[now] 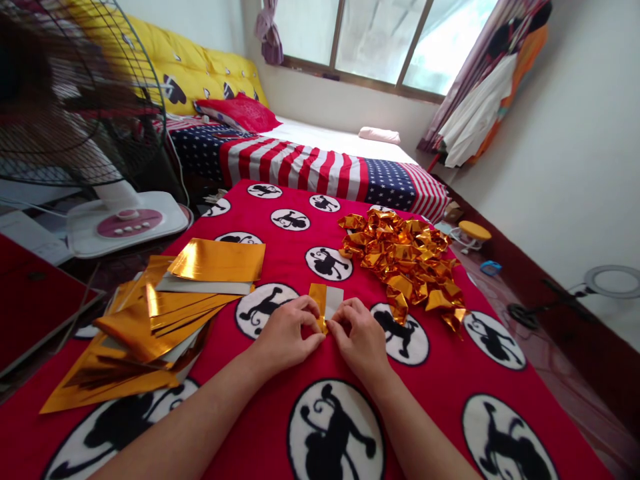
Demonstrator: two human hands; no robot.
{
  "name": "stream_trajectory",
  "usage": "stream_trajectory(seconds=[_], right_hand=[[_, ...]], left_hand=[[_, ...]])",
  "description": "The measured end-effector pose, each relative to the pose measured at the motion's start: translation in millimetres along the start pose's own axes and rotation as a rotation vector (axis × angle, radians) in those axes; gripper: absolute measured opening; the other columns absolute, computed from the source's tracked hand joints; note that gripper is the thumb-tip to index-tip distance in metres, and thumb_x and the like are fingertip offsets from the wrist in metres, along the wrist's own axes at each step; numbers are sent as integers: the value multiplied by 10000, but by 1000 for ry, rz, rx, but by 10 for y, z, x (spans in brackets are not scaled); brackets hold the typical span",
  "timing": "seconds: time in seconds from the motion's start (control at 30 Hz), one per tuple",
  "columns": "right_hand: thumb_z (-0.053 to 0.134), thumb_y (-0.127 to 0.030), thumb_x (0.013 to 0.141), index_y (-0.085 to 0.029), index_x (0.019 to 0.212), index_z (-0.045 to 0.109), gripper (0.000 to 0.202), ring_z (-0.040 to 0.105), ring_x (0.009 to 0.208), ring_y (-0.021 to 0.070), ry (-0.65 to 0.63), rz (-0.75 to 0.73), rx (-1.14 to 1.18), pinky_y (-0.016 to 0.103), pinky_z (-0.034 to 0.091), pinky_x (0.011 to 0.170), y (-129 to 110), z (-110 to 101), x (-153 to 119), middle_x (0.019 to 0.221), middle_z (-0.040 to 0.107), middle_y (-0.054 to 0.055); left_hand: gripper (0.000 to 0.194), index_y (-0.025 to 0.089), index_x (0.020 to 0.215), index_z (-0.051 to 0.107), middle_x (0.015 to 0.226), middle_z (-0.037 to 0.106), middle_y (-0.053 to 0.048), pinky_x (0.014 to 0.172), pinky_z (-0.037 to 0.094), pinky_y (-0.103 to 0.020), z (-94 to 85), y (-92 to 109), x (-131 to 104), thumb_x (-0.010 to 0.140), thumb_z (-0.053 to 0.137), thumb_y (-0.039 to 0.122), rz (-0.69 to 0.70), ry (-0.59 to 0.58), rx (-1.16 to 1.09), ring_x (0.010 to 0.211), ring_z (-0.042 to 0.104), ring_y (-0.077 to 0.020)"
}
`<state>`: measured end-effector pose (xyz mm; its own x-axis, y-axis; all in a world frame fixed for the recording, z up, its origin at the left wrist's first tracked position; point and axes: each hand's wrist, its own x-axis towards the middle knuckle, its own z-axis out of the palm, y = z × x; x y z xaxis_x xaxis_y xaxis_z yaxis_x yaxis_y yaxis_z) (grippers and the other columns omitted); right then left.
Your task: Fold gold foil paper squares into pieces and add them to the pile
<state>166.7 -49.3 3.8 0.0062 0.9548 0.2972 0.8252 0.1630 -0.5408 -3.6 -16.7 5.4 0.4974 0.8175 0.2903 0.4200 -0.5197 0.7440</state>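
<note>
Both hands meet over a small sheet of gold foil paper (319, 293), partly folded, with its pale grey side showing on the right. My left hand (290, 333) pinches the near left part of the sheet between thumb and fingers. At its near right corner, my right hand (357, 337) closes finger and thumb on the paper. Left of them lies a loose, fanned stack of flat gold foil sheets (217, 260), some with the grey side up. To the right spreads a heap of folded gold foil pieces (400, 257).
A red cloth (430, 413) with black figures in white circles covers the table. An electric fan (127, 217) stands at the left, its blades blurred. Beyond the table is a bed with a flag-patterned cover (295, 160). A ring light (613, 281) stands on the right.
</note>
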Motion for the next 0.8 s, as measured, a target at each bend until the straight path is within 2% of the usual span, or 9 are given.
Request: stream_trajectory(seconds=[0.23, 0.53, 0.8], right_hand=[[576, -214, 842, -212, 716, 542, 131, 566, 824, 169, -4, 2, 9, 268, 404, 700, 19, 5, -18, 882, 582, 22], [565, -209, 844, -212, 726, 532, 123, 554, 789, 160, 13, 12, -41, 265, 396, 661, -5, 20, -23, 876, 576, 21], [576, -229, 840, -213, 724, 531, 126, 552, 775, 168, 28, 20, -94, 272, 376, 639, -28, 44, -30, 851, 563, 27]], left_hand=[[124, 184, 718, 668, 785, 647, -13, 729, 456, -259, -4, 5, 29, 737, 616, 73, -17, 50, -16, 756, 593, -140], [133, 202, 700, 721, 883, 649, -28, 761, 478, -262, 38, -47, 21, 753, 634, 115, -3, 23, 3, 804, 609, -143], [139, 211, 764, 716, 884, 642, -19, 772, 466, -262, 16, 7, 7, 771, 625, 106, 13, 7, 54, 803, 596, -142]])
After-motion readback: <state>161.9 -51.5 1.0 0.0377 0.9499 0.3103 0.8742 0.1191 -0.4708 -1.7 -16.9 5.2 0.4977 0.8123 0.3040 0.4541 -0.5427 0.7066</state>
